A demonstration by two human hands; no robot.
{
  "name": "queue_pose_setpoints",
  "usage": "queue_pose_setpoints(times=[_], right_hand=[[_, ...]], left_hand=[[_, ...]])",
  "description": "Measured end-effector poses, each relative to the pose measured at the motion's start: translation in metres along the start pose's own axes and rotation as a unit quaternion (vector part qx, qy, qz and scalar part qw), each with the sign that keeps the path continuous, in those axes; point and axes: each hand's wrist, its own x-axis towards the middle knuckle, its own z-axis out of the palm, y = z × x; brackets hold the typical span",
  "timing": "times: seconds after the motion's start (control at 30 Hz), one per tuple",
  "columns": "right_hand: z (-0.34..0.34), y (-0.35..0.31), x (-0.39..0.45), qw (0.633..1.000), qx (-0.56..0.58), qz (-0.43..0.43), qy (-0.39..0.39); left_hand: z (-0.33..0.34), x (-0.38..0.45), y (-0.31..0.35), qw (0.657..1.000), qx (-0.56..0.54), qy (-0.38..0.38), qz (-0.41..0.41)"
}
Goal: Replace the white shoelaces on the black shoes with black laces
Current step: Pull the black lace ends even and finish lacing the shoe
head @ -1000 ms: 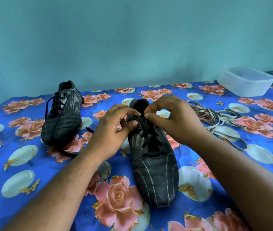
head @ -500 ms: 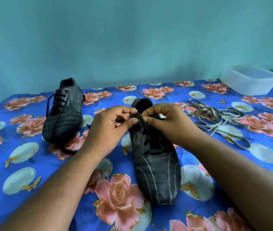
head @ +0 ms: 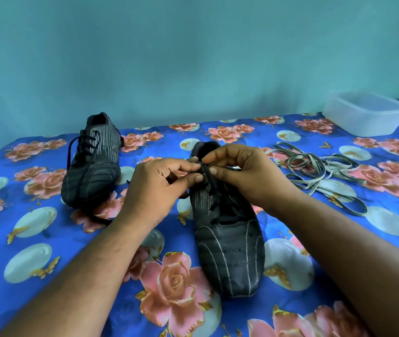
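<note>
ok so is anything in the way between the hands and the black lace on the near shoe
Nothing visible. Both the left hand and the right hand already pinch the black lace above the near shoe; the white laces lie apart, to the right.

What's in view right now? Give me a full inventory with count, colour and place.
near shoe: 1, black with pale stripes, centre of the cloth, toe toward the camera, black lace through the eyelets
black lace: 1, black, on the near shoe, pinched at its top by both hands
far shoe: 1, black with pale stripes, back left, already laced in black
white laces: a loose tangle, off-white, on the cloth right of the near shoe
plastic tub: 1, translucent white, back right corner
tablecloth: 1, blue with pink roses, covers the surface
wall: teal, behind
left hand: 1, pinches the lace
right hand: 1, pinches the lace
</note>
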Motion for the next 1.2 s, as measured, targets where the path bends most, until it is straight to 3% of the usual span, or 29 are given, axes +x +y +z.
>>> queue_pose_setpoints(times=[0.3, 0.53, 0.83, 1.07, 1.2], right_hand=[[0.002, -0.002, -0.003, 0.998, -0.056, -0.027, -0.009], [0.005, 0.007, -0.002, 0.998, -0.024, -0.032, 0.054], [0.002, 0.013, 0.003, 0.991, 0.130, 0.025, 0.003], [0.003, 0.015, 0.003, 0.989, 0.146, 0.031, -0.006], [-0.010, 0.012, 0.005, 0.986, 0.146, 0.054, -0.060]], left_hand=[[0.000, 0.000, -0.005, 1.000, -0.001, 0.009, 0.019], [0.000, 0.000, -0.006, 1.000, -0.002, 0.010, 0.027], [-0.001, -0.001, -0.002, 1.000, -0.011, 0.006, 0.003], [-0.001, -0.001, 0.000, 1.000, -0.004, 0.005, 0.014], [0.000, -0.002, 0.002, 1.000, 0.007, 0.004, 0.023]])
